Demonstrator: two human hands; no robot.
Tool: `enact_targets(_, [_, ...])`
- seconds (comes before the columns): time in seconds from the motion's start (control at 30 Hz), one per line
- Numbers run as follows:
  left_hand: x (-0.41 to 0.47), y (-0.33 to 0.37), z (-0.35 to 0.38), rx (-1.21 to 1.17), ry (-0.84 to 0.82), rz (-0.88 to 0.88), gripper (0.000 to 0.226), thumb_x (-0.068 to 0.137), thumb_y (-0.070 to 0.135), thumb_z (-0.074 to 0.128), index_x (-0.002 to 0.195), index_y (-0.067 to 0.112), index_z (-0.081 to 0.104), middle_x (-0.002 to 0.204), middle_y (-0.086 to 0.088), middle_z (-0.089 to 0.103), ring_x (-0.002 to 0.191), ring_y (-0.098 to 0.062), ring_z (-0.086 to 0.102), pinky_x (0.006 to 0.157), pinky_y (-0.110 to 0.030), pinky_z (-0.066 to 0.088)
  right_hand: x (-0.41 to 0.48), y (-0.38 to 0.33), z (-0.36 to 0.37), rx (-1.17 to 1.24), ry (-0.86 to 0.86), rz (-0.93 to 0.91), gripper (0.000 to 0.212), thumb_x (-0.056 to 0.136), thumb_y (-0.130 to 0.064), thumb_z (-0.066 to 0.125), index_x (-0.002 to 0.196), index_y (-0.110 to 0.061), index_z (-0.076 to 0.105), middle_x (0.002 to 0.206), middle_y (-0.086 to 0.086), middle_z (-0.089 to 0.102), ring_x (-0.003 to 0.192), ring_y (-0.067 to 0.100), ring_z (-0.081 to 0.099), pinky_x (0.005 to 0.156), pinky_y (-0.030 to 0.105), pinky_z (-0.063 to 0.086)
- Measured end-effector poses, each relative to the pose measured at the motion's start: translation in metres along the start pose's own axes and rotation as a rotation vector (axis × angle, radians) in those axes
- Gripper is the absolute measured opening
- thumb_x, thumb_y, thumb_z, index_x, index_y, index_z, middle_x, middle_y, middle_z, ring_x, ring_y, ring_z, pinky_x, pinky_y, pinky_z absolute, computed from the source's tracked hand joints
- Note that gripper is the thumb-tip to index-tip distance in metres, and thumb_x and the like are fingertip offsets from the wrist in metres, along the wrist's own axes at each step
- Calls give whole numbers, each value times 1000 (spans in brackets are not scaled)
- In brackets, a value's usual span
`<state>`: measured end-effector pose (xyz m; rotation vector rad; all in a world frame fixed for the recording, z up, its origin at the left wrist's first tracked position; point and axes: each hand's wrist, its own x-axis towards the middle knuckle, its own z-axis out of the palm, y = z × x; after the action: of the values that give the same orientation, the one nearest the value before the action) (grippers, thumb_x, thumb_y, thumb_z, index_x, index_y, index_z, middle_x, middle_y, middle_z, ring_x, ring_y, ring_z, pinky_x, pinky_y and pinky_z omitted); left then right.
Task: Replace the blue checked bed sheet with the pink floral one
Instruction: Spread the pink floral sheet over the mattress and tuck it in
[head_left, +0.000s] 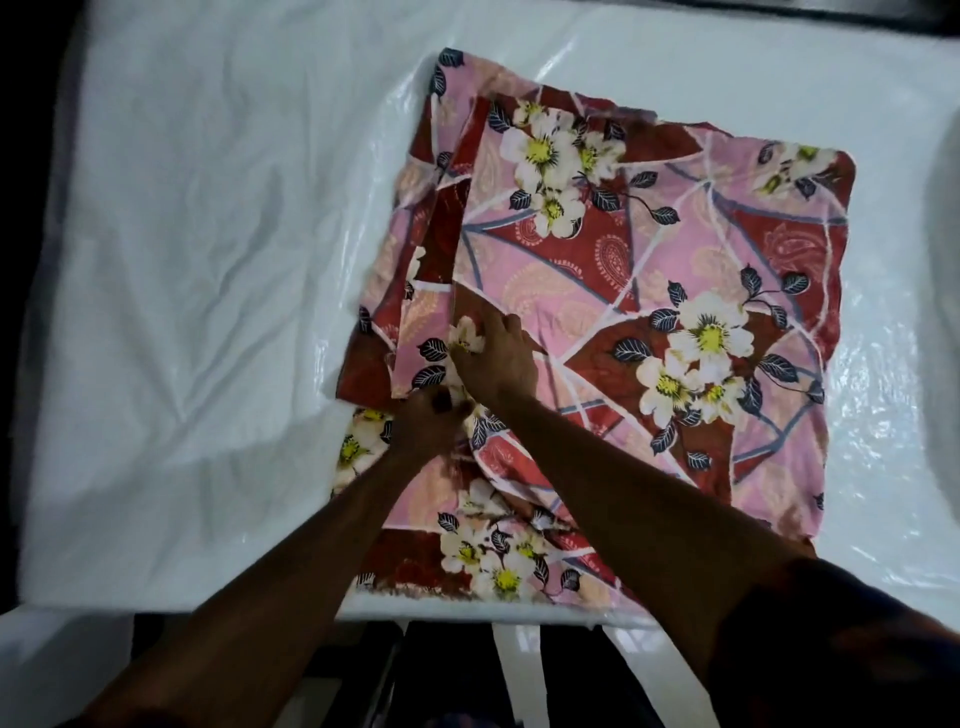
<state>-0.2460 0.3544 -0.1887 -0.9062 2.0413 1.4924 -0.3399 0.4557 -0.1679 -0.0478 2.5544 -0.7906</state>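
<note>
The pink floral bed sheet (649, 270), folded into a rough square with red patches and white flowers, lies on the bare white mattress (208, 260) toward its right half. My left hand (428, 423) grips a layer of the sheet near the fold's lower left corner. Just above it, my right hand (496, 358) has its fingers curled into the cloth at the left edge of the top layer. No blue checked sheet is in view.
The mattress is wrapped in shiny, wrinkled plastic (883, 415). Its near edge (467, 610) runs across the bottom of the view, with a dark floor and white strips (519, 670) below. A pale rounded shape (945, 260) sits at the right border.
</note>
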Motion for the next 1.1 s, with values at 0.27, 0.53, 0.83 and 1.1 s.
enact_targets(0.27, [71, 64, -58, 244, 235, 260, 20, 95, 26, 65, 113, 20, 68, 100, 7, 68, 91, -13, 65, 64, -17, 42, 77, -27, 0, -53, 126, -1, 74, 83, -55, 68, 143, -27, 35, 131, 6, 46, 120, 28, 47, 82, 44, 49])
enact_targets(0.53, [172, 135, -72, 409, 259, 534, 47, 91, 27, 69, 134, 14, 54, 127, -9, 64, 115, -27, 62, 92, -34, 53, 155, -29, -21, 36, 265, -213, 49, 90, -24, 63, 138, -18, 53, 131, 9, 54, 116, 28, 53, 92, 44, 51])
enact_targets(0.83, [218, 199, -37, 297, 254, 354, 64, 82, 39, 78, 132, 16, 46, 116, 0, 65, 102, -19, 62, 81, -30, 49, 208, -2, -49, 622, 58, -20, 60, 91, -50, 46, 146, -24, 48, 132, 0, 56, 120, 20, 57, 105, 48, 48])
enact_targets(1.1, [186, 202, -8, 393, -26, 514, 29, 93, 16, 67, 122, 10, 66, 114, -6, 71, 101, -19, 66, 74, -18, 47, 215, -13, -78, 552, 54, 72, 56, 84, -57, 67, 123, -18, 60, 109, 2, 70, 98, 20, 68, 87, 42, 58])
